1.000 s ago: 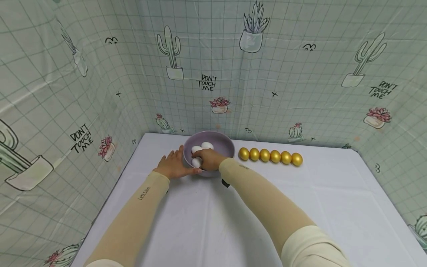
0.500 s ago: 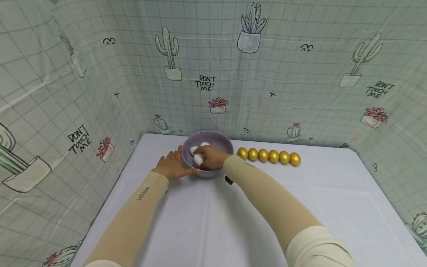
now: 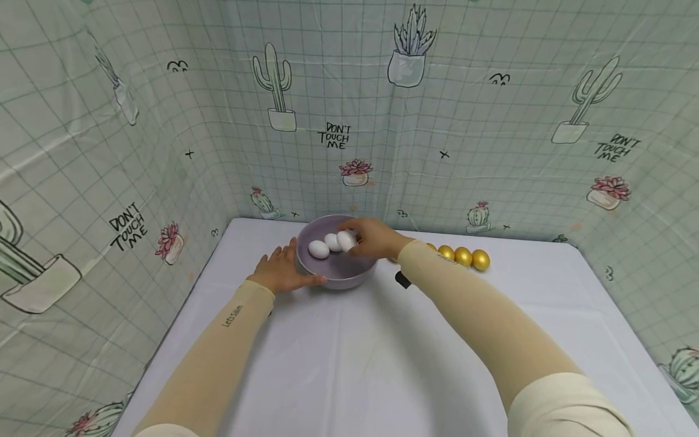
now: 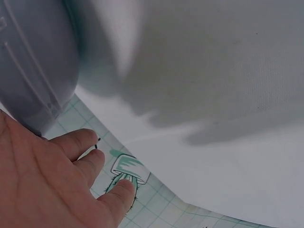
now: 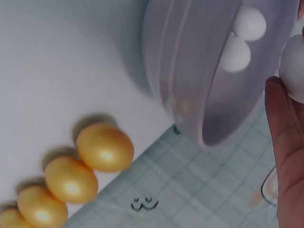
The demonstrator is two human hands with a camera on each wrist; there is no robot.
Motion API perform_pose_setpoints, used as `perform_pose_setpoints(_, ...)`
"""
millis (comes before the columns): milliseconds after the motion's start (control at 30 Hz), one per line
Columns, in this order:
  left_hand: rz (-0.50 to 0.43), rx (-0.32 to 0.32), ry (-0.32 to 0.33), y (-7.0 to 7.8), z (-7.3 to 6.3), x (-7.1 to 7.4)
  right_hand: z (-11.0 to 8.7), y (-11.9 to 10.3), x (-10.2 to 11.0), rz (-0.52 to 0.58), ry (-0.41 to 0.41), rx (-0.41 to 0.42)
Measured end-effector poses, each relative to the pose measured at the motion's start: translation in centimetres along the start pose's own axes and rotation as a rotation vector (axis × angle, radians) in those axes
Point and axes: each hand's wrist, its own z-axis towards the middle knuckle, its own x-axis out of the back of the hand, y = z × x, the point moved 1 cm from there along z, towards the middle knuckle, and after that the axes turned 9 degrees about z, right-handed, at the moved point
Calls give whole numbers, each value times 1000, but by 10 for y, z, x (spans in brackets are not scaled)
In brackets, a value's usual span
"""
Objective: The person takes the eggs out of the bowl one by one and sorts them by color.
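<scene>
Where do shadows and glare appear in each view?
Left wrist: a wide soft shadow on the white tabletop beside the purple bowl; right wrist: bright glints on the golden eggs, shadows beside them; head: faint shadow beside the right sleeve.

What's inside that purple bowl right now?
Two white eggs lie in the purple bowl. The right hand holds a third egg over it. In the head view, hand and egg cover part of the interior, which can't be seen there.
</scene>
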Motion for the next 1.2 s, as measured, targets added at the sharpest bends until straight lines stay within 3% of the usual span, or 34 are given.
perform_pose_setpoints(367,-4,3,12,1,0,1,-41,21,42,119,72,-40)
perform_pose_setpoints(600,-1,11,8,2,-2,1,-66,45,53,107,122,-73)
perform_pose_setpoints(800,-3,7,16,1,-2,0,-80,62,51,77,138,-106)
perform_pose_setpoints(1200,-9,11,5,0,-1,-3,-90,83,24,30,118,-195)
